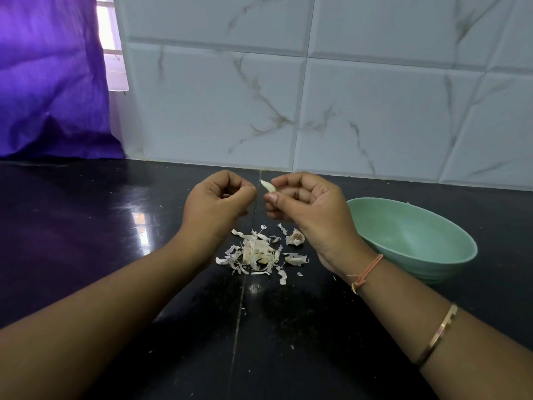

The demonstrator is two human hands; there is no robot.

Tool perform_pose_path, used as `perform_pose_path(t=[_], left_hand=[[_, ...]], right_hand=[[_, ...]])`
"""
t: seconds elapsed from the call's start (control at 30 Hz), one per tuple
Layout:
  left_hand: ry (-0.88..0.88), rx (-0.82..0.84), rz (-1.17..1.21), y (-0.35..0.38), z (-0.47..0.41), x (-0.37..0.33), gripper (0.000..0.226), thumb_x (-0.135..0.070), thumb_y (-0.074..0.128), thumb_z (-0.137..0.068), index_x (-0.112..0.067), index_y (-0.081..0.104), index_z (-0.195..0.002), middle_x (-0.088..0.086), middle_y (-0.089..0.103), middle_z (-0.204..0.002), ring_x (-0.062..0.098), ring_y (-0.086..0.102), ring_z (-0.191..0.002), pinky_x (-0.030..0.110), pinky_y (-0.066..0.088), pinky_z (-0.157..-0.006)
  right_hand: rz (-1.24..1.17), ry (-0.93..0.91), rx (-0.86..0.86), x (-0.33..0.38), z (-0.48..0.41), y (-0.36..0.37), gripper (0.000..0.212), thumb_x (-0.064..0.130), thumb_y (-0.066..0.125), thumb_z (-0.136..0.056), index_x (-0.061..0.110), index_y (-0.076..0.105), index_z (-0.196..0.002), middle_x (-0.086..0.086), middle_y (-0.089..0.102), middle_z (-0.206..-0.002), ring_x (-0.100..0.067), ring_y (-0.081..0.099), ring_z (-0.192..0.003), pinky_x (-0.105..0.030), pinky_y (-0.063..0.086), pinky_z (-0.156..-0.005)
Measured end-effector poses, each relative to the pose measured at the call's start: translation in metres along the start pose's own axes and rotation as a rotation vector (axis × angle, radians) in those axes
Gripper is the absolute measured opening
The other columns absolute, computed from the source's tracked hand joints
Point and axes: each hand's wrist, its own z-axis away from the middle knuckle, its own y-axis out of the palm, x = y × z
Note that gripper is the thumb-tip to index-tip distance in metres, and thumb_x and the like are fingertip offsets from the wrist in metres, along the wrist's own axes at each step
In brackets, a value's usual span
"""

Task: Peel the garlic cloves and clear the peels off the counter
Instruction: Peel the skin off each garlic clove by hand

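With the thumb and fingertips of our right hand [305, 209] we pinch 1 garlic clove [267, 186], pale tip up. Our left hand [219, 200] sits just beside it, fingers curled; we cannot tell whether they pinch any skin. Peels [256, 255] lie on the counter [86, 226] below our fingers, a green bowl [412, 235] beside the right wrist. We judge the left fingertips should catch loose skin at the tip and pull down.

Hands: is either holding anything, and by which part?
The right hand pinches a garlic clove by its lower end. The left hand is curled; whether it holds anything cannot be told.
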Motion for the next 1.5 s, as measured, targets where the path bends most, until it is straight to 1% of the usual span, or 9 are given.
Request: perform_pose_path(t=[0.2, 0.33, 0.4, 0.57, 0.67, 0.77, 0.97, 1.33, 1.5], left_hand=[[0.01, 0.03, 0.031, 0.0, 0.0, 0.001, 0.012, -0.01, 0.062, -0.083, -0.017, 0.063, -0.074, -0.003, 0.062, -0.073, 0.005, 0.055, -0.067, 0.024, 0.05, -0.064], [0.187, 0.197, -0.031, -0.004, 0.002, -0.003, 0.012, -0.019, 0.066, -0.074, -0.023, 0.06, -0.083, -0.008, 0.062, -0.081, 0.007, 0.056, -0.074, 0.025, 0.049, -0.07], [0.279, 0.254, -0.123, -0.004, 0.003, -0.004, 0.016, -0.015, 0.072, -0.077, -0.023, 0.059, -0.082, -0.007, 0.062, -0.079, 0.006, 0.057, -0.073, 0.022, 0.05, -0.069], [0.426, 0.216, -0.3, -0.007, 0.0, -0.004, 0.01, -0.009, 0.071, -0.079, -0.016, 0.063, -0.081, -0.005, 0.063, -0.076, 0.004, 0.059, -0.069, 0.016, 0.051, -0.067], [0.524, 0.208, -0.403, -0.01, -0.002, -0.005, 0.011, -0.009, 0.07, -0.08, -0.017, 0.063, -0.082, -0.008, 0.063, -0.077, 0.004, 0.061, -0.072, 0.018, 0.052, -0.071], [0.595, 0.199, -0.456, -0.012, -0.004, -0.005, 0.012, -0.01, 0.068, -0.08, -0.02, 0.062, -0.081, -0.011, 0.062, -0.078, 0.003, 0.06, -0.075, 0.015, 0.051, -0.071], [0.652, 0.19, -0.512, -0.013, -0.006, -0.004, 0.005, -0.013, 0.064, -0.079, -0.017, 0.062, -0.08, -0.011, 0.061, -0.077, 0.006, 0.059, -0.076, 0.015, 0.05, -0.07], [0.617, 0.198, -0.45, -0.013, -0.006, -0.002, 0.021, -0.009, 0.068, -0.082, -0.024, 0.056, -0.091, -0.014, 0.061, -0.082, -0.001, 0.06, -0.08, 0.009, 0.049, -0.075], [0.696, 0.212, -0.557, -0.015, -0.009, 0.0, 0.008, -0.016, 0.063, -0.082, -0.017, 0.063, -0.09, -0.007, 0.062, -0.08, 0.005, 0.057, -0.079, 0.017, 0.048, -0.072]], right_hand=[[-0.065, 0.051, 0.008, 0.004, 0.002, -0.001, 0.01, -0.004, 0.059, -0.086, 0.002, 0.062, -0.092, -0.011, 0.067, -0.073, -0.012, 0.063, -0.061, -0.025, 0.057, -0.064], [0.029, 0.02, -0.029, 0.003, 0.0, -0.003, 0.013, 0.0, 0.059, -0.087, 0.008, 0.069, -0.085, -0.007, 0.067, -0.069, -0.008, 0.061, -0.059, -0.024, 0.056, -0.062], [0.133, -0.023, -0.045, 0.002, -0.001, -0.005, 0.016, 0.004, 0.061, -0.086, 0.015, 0.072, -0.082, -0.009, 0.069, -0.07, -0.01, 0.061, -0.061, -0.029, 0.056, -0.065], [0.383, -0.155, -0.036, 0.002, 0.0, -0.006, 0.021, 0.011, 0.064, -0.085, 0.03, 0.071, -0.081, -0.001, 0.071, -0.071, -0.018, 0.065, -0.067, -0.046, 0.056, -0.073], [0.407, -0.174, -0.034, 0.002, 0.001, -0.005, 0.016, 0.012, 0.064, -0.085, 0.026, 0.073, -0.085, -0.007, 0.071, -0.071, -0.031, 0.065, -0.072, -0.047, 0.055, -0.07], [0.406, -0.18, -0.026, 0.003, 0.002, -0.005, 0.014, 0.01, 0.065, -0.085, 0.02, 0.074, -0.089, -0.001, 0.071, -0.072, -0.025, 0.066, -0.072, -0.042, 0.056, -0.071], [0.378, -0.177, -0.02, 0.002, 0.0, -0.006, 0.014, 0.011, 0.066, -0.084, 0.021, 0.073, -0.089, 0.007, 0.071, -0.074, -0.01, 0.066, -0.071, -0.037, 0.057, -0.076], [0.285, -0.161, -0.04, -0.003, -0.002, -0.006, 0.015, 0.007, 0.066, -0.084, 0.021, 0.067, -0.086, -0.003, 0.069, -0.081, -0.021, 0.065, -0.078, -0.045, 0.056, -0.078], [0.314, -0.171, -0.041, -0.001, -0.003, -0.006, 0.015, 0.006, 0.065, -0.084, 0.021, 0.066, -0.081, 0.0, 0.067, -0.076, -0.02, 0.065, -0.075, -0.044, 0.057, -0.077]])
